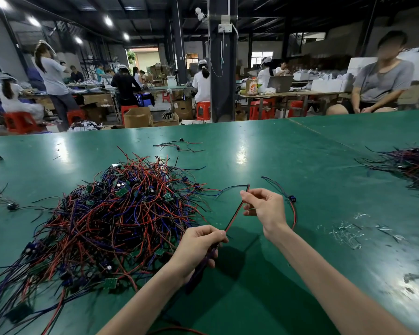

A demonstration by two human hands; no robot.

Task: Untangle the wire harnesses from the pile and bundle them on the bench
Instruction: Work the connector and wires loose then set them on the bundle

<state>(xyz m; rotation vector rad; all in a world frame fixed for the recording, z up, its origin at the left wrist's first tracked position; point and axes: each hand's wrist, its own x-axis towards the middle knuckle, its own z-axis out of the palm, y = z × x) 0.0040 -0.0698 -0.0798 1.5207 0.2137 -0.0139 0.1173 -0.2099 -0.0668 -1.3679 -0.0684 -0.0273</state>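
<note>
The fingers (217, 234) of the left hand (198, 247) are curled and pinch the low end of a red and black wire pair (234, 212). Below those fingers, the same hand also grips a small dark bunch of wires (198, 274) that runs down toward the wrist. The fingers (246, 195) of the right hand (264, 209) pinch the wire pair higher up. It runs tight and slanted between the 2 hands, lifted off the green desk (288, 153). Just past the right fingers a blue plug (292, 199) hangs on thin wires, and a red wire curves down behind that hand. I think this is 1 harness, pulled free and being made straight.

Just left of the left fingers sits the big pile (121, 209) of red, blue and black wires with little green boards in it. It is very large and all mixed up, so most of the job looks not yet done. Beyond the pile, a few loose harnesses (179, 147) lie apart on the desk. Far to the right of the right fingers lies a second heap (414, 165) of dark wires. I cannot tell if that heap is sorted or tied.
</note>
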